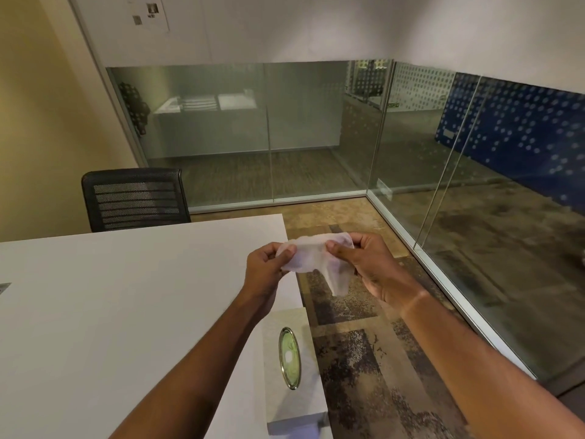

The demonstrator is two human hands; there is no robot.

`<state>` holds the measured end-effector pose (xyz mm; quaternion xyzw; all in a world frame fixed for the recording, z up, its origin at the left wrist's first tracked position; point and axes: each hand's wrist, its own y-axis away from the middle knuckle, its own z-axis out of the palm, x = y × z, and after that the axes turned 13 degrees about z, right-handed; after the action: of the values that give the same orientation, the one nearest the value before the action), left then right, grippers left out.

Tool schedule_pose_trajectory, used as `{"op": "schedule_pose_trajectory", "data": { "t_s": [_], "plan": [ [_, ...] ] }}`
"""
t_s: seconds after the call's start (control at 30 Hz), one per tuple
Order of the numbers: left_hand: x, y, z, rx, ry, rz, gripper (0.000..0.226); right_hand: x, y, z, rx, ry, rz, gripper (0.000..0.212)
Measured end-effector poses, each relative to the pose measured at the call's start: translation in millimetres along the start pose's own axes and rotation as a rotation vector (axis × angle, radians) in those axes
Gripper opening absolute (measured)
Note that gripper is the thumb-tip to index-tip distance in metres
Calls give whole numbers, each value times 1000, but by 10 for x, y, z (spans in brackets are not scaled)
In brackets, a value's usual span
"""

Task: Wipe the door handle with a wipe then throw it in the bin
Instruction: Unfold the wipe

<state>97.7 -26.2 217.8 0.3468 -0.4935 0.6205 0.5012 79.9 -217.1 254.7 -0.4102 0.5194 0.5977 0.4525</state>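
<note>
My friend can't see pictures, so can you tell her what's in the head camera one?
Two hands, the left hand and right hand, hold a thin white wipe stretched between them above the edge of a white table. A wipes box sits on the table's near edge, with a black chair and glass walls behind.

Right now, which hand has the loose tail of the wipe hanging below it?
The right hand. The wipe is stretched between both hands, but its free end droops under the right one; the left hand only pinches the other edge.

Glass partitions [316,131] enclose patterned carpet [364,359], white table [110,296], black mesh chair [134,198].
</note>
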Motion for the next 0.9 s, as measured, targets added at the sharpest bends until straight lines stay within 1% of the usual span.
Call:
{"op": "schedule_pose_trajectory", "data": {
  "t_s": [0.17, 0.3, 0.47, 0.53, 0.63, 0.73, 0.8, 0.9],
  "plan": [
    [82, -94, 63, 94, 50, 58, 14, 10, 27, -2, -2, 28, -4, 8],
    [136, -114, 93, 88, 24, 129, 9, 24, 32, 21, -22, 33, 5, 3],
    [182, -133, 98, 16, -127, 190, 11, 35, 13, 39, -73, 1, 58, 30],
    [199, -140, 108, -13, -168, 182, 12, 52, 2, 67, -87, -12, 65, 35],
    [205, -155, 85, -38, -171, 185, 14, 58, -3, 79, -40, -82, 42, 25],
    [210, -175, 12, -19, -175, 187, 24, 23, 6, 9, 50, -122, 13, 13],
    [203, -187, -34, -5, -183, 174, 21, -8, 12, -62, 99, -151, 15, 5],
    [178, -197, -64, -4, -190, 149, 20, -55, 29, -130, 131, -197, 31, 7]
  ]
}}
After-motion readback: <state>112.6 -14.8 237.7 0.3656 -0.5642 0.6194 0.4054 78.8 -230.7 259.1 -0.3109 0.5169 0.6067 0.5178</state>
